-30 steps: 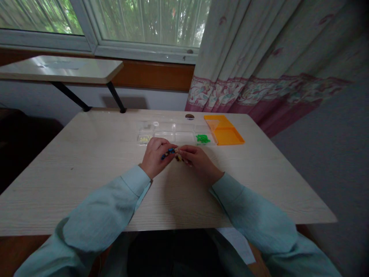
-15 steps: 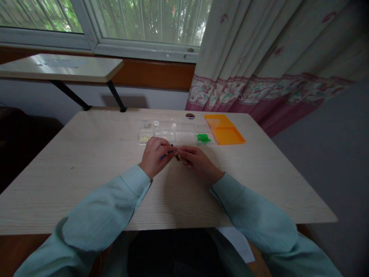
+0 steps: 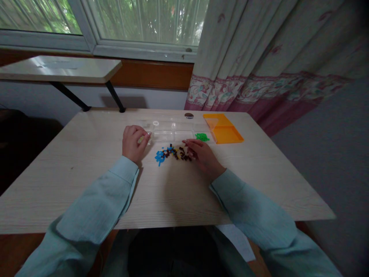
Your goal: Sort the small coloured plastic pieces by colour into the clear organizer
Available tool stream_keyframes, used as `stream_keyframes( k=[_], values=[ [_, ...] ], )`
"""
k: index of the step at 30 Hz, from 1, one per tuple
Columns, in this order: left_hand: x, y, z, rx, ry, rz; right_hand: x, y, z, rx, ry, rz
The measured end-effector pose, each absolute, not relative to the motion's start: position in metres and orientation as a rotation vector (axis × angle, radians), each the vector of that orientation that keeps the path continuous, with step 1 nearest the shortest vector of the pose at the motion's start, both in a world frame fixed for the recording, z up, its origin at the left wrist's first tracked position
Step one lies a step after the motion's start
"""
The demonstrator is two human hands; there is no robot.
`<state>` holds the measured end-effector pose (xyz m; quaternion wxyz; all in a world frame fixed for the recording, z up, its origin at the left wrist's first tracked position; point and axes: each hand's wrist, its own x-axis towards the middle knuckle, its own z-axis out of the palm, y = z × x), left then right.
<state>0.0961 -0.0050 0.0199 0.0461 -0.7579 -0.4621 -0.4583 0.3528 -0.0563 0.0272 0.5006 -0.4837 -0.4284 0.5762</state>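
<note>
My left hand (image 3: 135, 143) is at the left end of a clear compartment box (image 3: 173, 127), its thumb and fingers pinched together over the compartment of pale yellow pieces (image 3: 141, 139). What it holds, if anything, is too small to name. On the table between my hands lies a loose pile of small blue pieces (image 3: 160, 156), mixed with dark brown pieces (image 3: 184, 154) and a few yellow ones. My right hand (image 3: 200, 154) hovers at the right side of this pile, thumb and fingertips close together; anything between them is hidden. Small green pieces (image 3: 202, 137) fill the box's right front compartment.
An orange tray-like lid (image 3: 227, 132) lies against the right end of the clear box. A raised white shelf (image 3: 60, 71) on black legs stands at the back left. Behind the table are a window and a floral curtain (image 3: 230, 84).
My hands were together above the pile. My left hand has moved left to the yellow pieces, uncovering the pile, while my right hand has shifted slightly right.
</note>
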Motion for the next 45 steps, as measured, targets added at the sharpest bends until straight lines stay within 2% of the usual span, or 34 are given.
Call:
stream_keyframes(
  k=[14, 35, 39, 45],
  values=[
    [0.070, 0.019, -0.003, -2.190, -1.624, -1.313, 0.359, -0.052, 0.024, -1.147, -0.969, 1.348],
    [0.069, 0.017, 0.001, -2.239, -1.632, -1.303, 0.359, -0.053, 0.025, -1.156, -0.960, 1.349],
    [0.075, 0.010, 0.012, -2.455, -1.475, -1.268, 0.358, -0.053, 0.026, -1.169, -0.960, 1.337],
    [0.095, -0.006, 0.026, -3.143, -0.919, -0.774, 0.359, -0.050, 0.022, -1.146, -0.952, 1.352]
  ],
)
